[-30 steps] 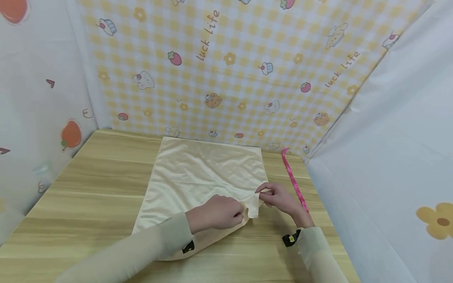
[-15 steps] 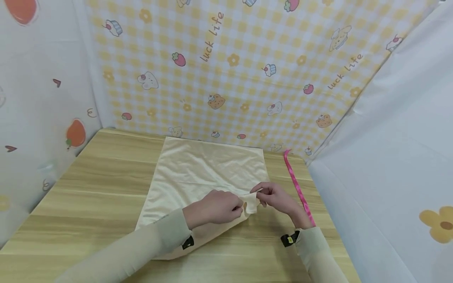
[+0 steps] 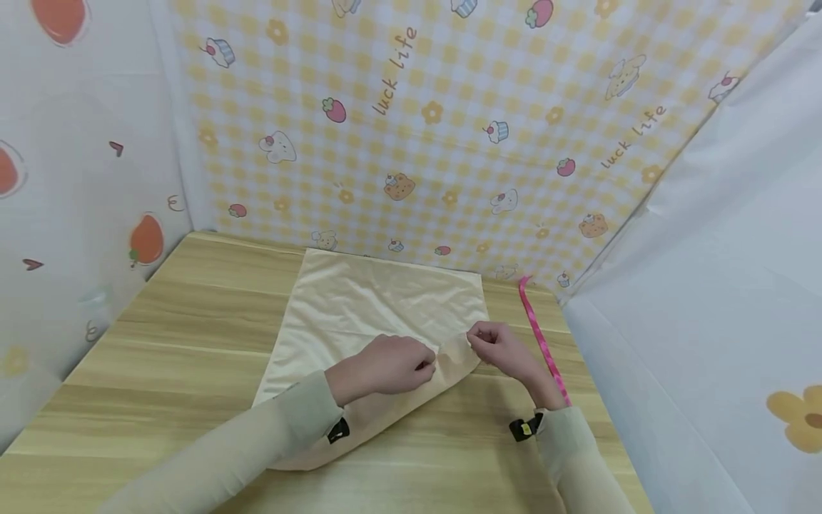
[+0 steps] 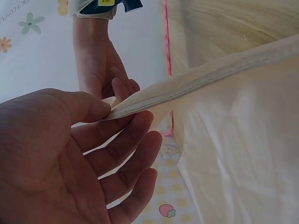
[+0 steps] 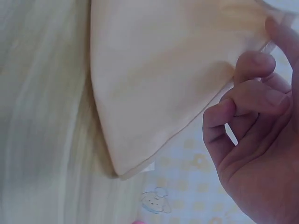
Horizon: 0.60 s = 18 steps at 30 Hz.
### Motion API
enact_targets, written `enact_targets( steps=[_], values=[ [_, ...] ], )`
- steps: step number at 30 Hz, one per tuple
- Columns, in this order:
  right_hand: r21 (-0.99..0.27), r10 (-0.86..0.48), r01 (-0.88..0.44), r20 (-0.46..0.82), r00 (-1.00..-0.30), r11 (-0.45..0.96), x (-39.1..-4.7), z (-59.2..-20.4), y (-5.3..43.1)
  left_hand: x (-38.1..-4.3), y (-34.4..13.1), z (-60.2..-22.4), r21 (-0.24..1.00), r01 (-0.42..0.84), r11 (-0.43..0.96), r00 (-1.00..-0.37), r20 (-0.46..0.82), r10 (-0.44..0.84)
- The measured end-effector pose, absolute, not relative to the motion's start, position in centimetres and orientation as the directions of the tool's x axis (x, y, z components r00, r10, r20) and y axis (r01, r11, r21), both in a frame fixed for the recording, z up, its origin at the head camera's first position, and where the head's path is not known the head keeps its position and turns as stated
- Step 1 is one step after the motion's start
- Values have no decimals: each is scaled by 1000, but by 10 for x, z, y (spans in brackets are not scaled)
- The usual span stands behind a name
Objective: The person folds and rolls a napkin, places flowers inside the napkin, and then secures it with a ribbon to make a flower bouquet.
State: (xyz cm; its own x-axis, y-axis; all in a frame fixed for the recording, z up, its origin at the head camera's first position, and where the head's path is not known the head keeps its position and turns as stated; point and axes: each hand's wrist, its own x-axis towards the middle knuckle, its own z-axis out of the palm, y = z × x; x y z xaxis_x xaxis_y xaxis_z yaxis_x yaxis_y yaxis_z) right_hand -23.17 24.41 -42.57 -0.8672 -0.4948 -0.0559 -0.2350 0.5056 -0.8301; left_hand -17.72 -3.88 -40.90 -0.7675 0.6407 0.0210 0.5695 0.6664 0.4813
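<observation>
A cream satin cloth lies on the table, its near side lifted and folded back. My left hand pinches the raised edge near the middle. In the left wrist view, the stitched hem runs between that hand's thumb and forefinger, the other fingers spread loosely below. My right hand pinches the same edge near the cloth's right side. In the right wrist view, its thumb and forefinger meet at the hem, and a cloth corner hangs beyond. The palm side is hidden in the head view.
A pink ribbon lies along the table's right side, partly behind the right wrist. The wood-grain table is bounded by a yellow checked backdrop behind and white sheets at both sides.
The crumpled flap between my hands has straightened into a smooth stretch of edge. My right hand has moved slightly away from me, and the left a little leftward. The head view has shifted slightly.
</observation>
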Motion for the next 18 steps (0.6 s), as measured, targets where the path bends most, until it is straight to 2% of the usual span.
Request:
enact_targets(
  steps=[5,10,18],
  values=[
    [-824,-533,-298,-5,-846,482,-237,-419,234,-182,-44,-408,483,561,672,-775,23,631],
    [-766,-495,-361,65,-866,532,-245,-411,225,-186,-52,-404,487,547,681,-786,18,618],
    [-767,-471,-366,94,-877,528,-253,-397,208,-199,-68,-395,492,523,696,-810,33,586]
  ],
)
